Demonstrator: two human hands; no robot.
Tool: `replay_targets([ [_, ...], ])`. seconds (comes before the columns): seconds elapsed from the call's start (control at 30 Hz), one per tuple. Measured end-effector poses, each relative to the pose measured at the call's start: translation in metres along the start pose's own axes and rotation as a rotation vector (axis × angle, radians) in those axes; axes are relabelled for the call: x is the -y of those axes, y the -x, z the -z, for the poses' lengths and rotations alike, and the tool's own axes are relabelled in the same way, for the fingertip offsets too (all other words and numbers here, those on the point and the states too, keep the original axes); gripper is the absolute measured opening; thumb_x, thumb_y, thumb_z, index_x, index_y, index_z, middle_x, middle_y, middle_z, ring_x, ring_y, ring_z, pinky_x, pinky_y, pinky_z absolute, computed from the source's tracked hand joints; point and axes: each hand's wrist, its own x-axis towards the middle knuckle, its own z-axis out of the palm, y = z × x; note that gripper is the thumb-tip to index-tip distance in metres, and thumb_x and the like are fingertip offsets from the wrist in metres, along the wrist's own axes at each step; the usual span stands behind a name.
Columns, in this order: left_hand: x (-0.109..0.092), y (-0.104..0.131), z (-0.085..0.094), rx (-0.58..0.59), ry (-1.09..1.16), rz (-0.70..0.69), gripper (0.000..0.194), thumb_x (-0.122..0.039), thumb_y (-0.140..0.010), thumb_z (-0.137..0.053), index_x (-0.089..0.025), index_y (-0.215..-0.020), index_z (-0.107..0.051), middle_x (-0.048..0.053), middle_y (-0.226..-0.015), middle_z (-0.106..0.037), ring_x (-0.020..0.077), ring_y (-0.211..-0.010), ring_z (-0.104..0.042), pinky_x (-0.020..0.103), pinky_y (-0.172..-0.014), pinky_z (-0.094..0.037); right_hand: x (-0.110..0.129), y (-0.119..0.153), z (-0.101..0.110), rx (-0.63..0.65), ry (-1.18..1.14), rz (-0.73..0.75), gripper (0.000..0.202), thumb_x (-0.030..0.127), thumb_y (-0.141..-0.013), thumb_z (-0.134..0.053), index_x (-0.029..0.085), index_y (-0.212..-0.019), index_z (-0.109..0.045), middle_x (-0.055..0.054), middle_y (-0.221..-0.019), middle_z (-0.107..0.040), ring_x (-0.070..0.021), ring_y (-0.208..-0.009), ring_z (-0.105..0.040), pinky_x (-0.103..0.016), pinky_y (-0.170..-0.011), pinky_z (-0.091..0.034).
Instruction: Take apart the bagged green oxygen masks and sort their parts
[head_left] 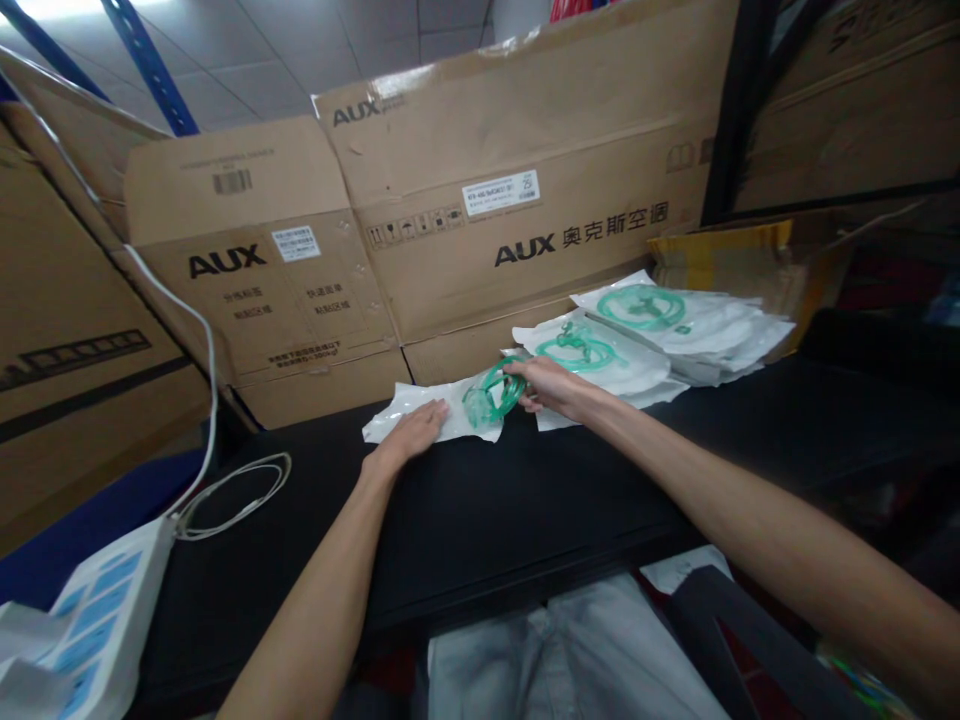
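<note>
My left hand [415, 436] lies flat on a white plastic pouch [457, 395], fingers stretched out toward its middle. At the pouch's right end is a translucent green mask [477, 405] with coiled green tubing [508, 393]. My right hand [546, 384] is closed around this tubing, thumb and fingers pinched together. Whether the mask sits inside the pouch or on top of it, I cannot tell. Just beyond my right hand lies a pile of white pouches [637, 372] with green tubing showing on top. A second pile [724, 335] of similar pouches stands behind it to the right.
Large AUX cardboard boxes [450, 270] wall off the back of the black table [480, 520]. An opened carton [814, 265] stands behind the piles. On the left are a white device with blue panels [105, 610] and a looped white cable [247, 510].
</note>
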Motion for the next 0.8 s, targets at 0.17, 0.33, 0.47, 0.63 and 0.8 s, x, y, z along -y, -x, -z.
replay_targets([
  [0.17, 0.018, 0.000, 0.004, -0.030, -0.100, 0.112, 0.035, -0.039, -0.077, -0.070, -0.022, -0.107, -0.072, 0.020, -0.148, -0.051, 0.0427, -0.145, -0.034, 0.063, -0.118, -0.009, 0.021, 0.000, 0.014, -0.306, -0.093, 0.277, 0.025, 0.032, -0.096, -0.052, 0.022, -0.075, -0.041, 0.008, -0.050, -0.043, -0.0035, -0.032, -0.033, -0.015, -0.030, -0.022],
  [0.33, 0.002, 0.003, -0.008, 0.074, -0.162, 0.047, 0.039, -0.043, -0.084, -0.063, -0.033, -0.121, -0.069, 0.009, -0.158, -0.041, 0.0369, -0.149, -0.029, 0.065, -0.118, 0.001, 0.029, 0.009, 0.008, -0.295, -0.147, 0.475, 0.028, 0.040, -0.094, -0.057, 0.021, -0.076, -0.046, 0.005, -0.062, -0.054, -0.0034, -0.032, -0.040, -0.017, -0.029, -0.026],
  [0.47, -0.026, -0.005, -0.026, 0.158, -0.247, 0.074, 0.065, -0.069, -0.075, -0.066, -0.030, -0.127, -0.065, 0.015, -0.159, -0.037, 0.0436, -0.149, -0.023, 0.072, -0.113, 0.003, 0.032, 0.015, 0.005, -0.240, -0.186, 0.483, 0.027, 0.037, -0.095, -0.056, 0.021, -0.074, -0.047, 0.005, -0.059, -0.054, -0.0043, -0.030, -0.040, -0.017, -0.027, -0.024],
  [0.63, -0.060, -0.034, -0.054, 0.176, -0.323, 0.126, 0.093, -0.083, -0.067, -0.061, -0.023, -0.138, -0.057, 0.024, -0.160, -0.032, 0.0495, -0.149, -0.018, 0.077, -0.109, 0.003, 0.035, 0.017, 0.006, -0.176, -0.267, 0.403, 0.027, 0.036, -0.093, -0.058, 0.020, -0.073, -0.049, 0.005, -0.055, -0.054, -0.0047, -0.028, -0.038, -0.017, -0.026, -0.023],
  [0.8, -0.064, -0.047, -0.062, 0.122, -0.289, 0.104, 0.075, -0.070, -0.079, -0.059, -0.026, -0.141, -0.054, 0.019, -0.159, -0.036, 0.0478, -0.147, -0.026, 0.075, -0.111, -0.006, 0.037, 0.020, 0.006, -0.079, -0.327, 0.317, 0.028, 0.037, -0.091, -0.059, 0.019, -0.072, -0.052, 0.004, -0.052, -0.056, -0.0046, -0.027, -0.035, -0.018, -0.026, -0.024],
])
